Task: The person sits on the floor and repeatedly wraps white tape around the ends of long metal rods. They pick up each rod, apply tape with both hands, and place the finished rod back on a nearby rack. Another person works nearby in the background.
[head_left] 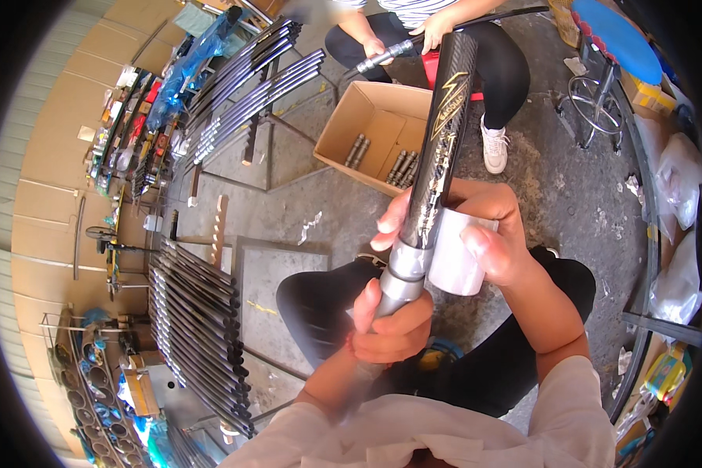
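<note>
The left hand (pixel 394 327) clamps its fingers on the silver end of a black rod (pixel 437 148); the right hand (pixel 491 234) presses a clear film roll (pixel 459 253) beside it. Wrapping looks barely begun.

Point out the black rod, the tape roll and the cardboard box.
Black rod (pixel 444 125), head view, on its printed upper shaft.
Tape roll (pixel 452 261), head view, on its outer side.
Cardboard box (pixel 343 125), head view, on its left wall.

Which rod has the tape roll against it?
The black rod with the yellow bolt mark, held in both hands, roll of clear tape at its side; racked rods lie untouched.
</note>
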`<action>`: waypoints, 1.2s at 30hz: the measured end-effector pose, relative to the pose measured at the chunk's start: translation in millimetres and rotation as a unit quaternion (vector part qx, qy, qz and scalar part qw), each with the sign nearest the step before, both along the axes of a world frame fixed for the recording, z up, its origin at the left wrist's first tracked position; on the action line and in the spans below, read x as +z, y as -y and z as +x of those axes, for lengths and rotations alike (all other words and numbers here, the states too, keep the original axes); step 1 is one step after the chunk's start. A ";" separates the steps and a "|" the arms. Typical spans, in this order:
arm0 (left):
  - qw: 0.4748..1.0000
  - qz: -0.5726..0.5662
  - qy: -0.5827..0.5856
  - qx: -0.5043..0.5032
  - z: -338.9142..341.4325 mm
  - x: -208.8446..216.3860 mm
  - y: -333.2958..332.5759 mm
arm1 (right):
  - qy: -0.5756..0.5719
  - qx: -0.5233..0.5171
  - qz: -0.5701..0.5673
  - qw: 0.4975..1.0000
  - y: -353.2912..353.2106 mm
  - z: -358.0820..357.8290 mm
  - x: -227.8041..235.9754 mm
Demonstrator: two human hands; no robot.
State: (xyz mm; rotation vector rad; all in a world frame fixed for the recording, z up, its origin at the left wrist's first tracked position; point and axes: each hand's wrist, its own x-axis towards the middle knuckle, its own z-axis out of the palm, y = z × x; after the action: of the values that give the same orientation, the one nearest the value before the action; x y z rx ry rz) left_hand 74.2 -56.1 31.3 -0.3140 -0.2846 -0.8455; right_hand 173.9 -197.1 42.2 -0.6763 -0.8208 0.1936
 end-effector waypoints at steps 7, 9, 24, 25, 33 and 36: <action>0.359 0.814 0.292 0.352 -6.3 37.2 -4.1 | -0.211 -0.045 -0.084 0.973 8.9 3.2 -8.3; 0.248 0.844 0.353 0.319 -7.8 35.2 -5.4 | -0.209 -0.052 -0.088 0.973 8.3 7.0 -9.8; 0.679 0.662 0.147 0.280 -6.0 6.2 -19.7 | -0.130 -0.061 -0.037 0.989 8.6 17.5 -16.4; 0.600 0.718 0.189 0.300 -10.1 5.5 -21.5 | -0.147 -0.094 -0.044 0.984 11.0 23.8 -18.5; 0.446 0.854 0.213 0.164 -32.8 -8.9 -34.8 | -0.114 -0.111 -0.009 0.987 22.0 41.6 -25.5; 0.772 0.623 0.045 0.119 -48.0 -1.5 -38.2 | -0.072 -0.016 0.082 0.994 21.8 34.0 -14.5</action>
State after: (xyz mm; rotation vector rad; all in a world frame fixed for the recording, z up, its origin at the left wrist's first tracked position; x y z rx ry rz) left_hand 26.3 -17.9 29.8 1.0051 0.1899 -0.6390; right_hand 207.9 -218.9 27.8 -0.5147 -0.6788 0.1423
